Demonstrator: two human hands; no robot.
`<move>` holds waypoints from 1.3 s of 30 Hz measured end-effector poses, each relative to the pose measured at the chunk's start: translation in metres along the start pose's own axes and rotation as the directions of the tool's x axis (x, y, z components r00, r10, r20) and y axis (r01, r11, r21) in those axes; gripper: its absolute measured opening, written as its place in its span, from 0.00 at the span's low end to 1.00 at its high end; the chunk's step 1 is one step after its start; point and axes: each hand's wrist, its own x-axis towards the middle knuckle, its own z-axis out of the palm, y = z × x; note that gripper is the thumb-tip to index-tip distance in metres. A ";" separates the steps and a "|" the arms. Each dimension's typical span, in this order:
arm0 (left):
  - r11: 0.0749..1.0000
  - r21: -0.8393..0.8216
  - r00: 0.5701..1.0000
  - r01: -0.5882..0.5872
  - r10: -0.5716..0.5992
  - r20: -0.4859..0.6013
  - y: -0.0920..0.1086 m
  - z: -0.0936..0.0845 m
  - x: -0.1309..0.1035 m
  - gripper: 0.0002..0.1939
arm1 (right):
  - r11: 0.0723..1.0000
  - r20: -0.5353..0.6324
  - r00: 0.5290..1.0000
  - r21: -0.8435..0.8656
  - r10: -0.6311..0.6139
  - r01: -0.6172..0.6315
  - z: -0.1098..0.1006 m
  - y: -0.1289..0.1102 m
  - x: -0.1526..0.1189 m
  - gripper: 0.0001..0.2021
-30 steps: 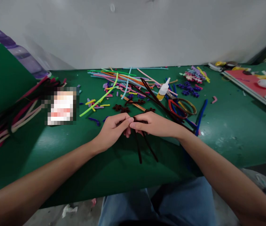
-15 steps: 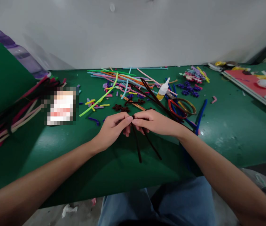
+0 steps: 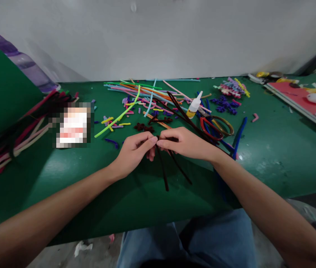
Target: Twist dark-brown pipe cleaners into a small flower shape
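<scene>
Dark brown pipe cleaners (image 3: 163,171) are pinched between my two hands, with two long ends hanging down and to the right. My left hand (image 3: 135,150) closes thumb against index finger at the pinch. Tip to tip with it, my right hand (image 3: 184,143) grips the same pipe cleaners, its fingers curled behind. What the fingertips shape is mostly hidden. Just beyond my hands lie brown flower-like twisted pieces (image 3: 143,127). More long brown pipe cleaners (image 3: 180,108) slant behind my right hand, beside scissors (image 3: 222,125) with red and yellowish handles.
A white glue bottle (image 3: 194,106) stands past the scissors. Colourful pipe cleaners (image 3: 144,89) and cut bits cover the table's back. Purple twisted pieces (image 3: 224,105) lie right of them. At left are a purple water bottle (image 3: 32,69) and a pipe-cleaner bundle (image 3: 15,145); a red board (image 3: 292,100) is at right.
Both hands keep their pinch at nearly the same spot. My right hand has shifted very slightly upward, and the hanging brown ends have risen a little.
</scene>
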 end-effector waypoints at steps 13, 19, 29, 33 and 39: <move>0.998 0.064 1.000 0.003 -0.001 -0.020 0.003 0.001 0.002 0.15 | 0.994 -0.005 1.000 -0.106 -0.024 0.023 0.003 0.001 -0.001 0.19; 0.997 0.083 1.000 0.001 0.000 -0.009 0.004 0.001 0.001 0.15 | 0.995 0.018 0.999 -0.100 -0.028 0.030 0.005 0.002 0.000 0.20; 0.995 0.102 1.000 0.011 -0.009 -0.021 0.004 0.002 0.001 0.15 | 0.998 0.030 1.000 -0.067 0.003 -0.001 0.004 0.002 -0.001 0.20; 0.994 0.106 1.000 0.018 -0.015 -0.023 0.003 0.001 0.002 0.15 | 0.998 0.033 0.999 -0.067 0.005 -0.002 0.004 0.001 -0.001 0.20; 0.995 0.102 1.000 0.019 -0.017 -0.024 0.001 0.001 0.002 0.15 | 0.998 0.034 0.999 -0.068 0.016 -0.014 0.004 0.000 -0.001 0.19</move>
